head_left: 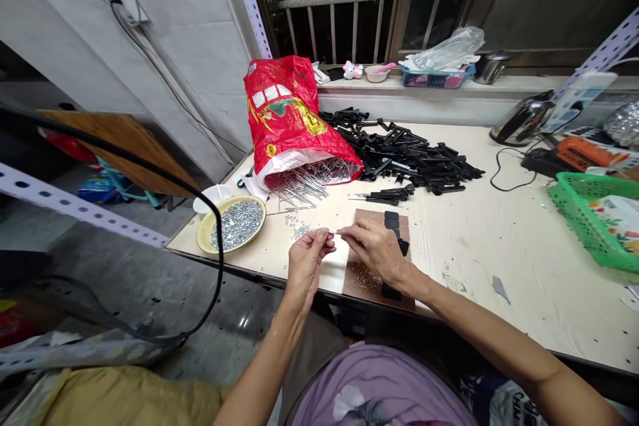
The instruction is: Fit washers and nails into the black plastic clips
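My left hand (pixel 306 259) pinches one end of a thin metal rod (pixel 334 233) between thumb and forefinger. At its other end the fingertips of my right hand (pixel 375 247) are closed on the same rod, just above the table. Small metal rings (pixel 301 231) lie loose beyond my left hand. Under my right hand is a brown board (pixel 353 279) with black pads (pixel 392 222) and tiny brass-coloured bits on it. Past the board lie several black handles (pixel 394 196) with thin metal shafts. More metal rods (pixel 304 185) spill from a red bag (pixel 287 123).
A yellow dish (pixel 202 236) of small metal pieces stands at the left table edge, beside a white bowl (pixel 212 196). Black plastic parts (pixel 414 153) are heaped behind. A green basket (pixel 574 213) and a kettle (pixel 522 121) stand right. A black cable (pixel 219 266) loops at left.
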{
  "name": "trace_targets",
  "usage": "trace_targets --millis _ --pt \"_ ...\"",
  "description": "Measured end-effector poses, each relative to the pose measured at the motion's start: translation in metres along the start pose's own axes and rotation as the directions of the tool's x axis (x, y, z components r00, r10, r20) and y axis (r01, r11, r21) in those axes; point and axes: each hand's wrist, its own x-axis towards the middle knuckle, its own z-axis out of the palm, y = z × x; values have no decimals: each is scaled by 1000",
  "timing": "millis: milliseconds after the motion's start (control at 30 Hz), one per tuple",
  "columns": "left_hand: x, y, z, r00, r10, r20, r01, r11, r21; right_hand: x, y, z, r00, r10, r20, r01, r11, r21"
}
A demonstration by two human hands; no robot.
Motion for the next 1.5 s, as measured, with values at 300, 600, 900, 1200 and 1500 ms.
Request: trace_targets --millis 300,600,900,1200,1500 --pt "-2 -6 7 997 70 25 -71 996 59 -5 1 -6 998 -3 -55 -4 992 -123" --pt "4 -5 5 998 28 55 -34 992 118 -9 0 -7 999 38 -28 -41 987 -155" --pt "10 -11 1 996 -23 84 7 981 192 -12 3 -7 999 30 15 -26 979 -203" --pt "12 -15 2 996 -7 94 -15 973 229 -15 10 -2 1000 23 5 -21 978 -210" --pt "10 -14 5 988 57 144 -100 944 315 -17 15 -5 998 62 23 -59 992 -115"
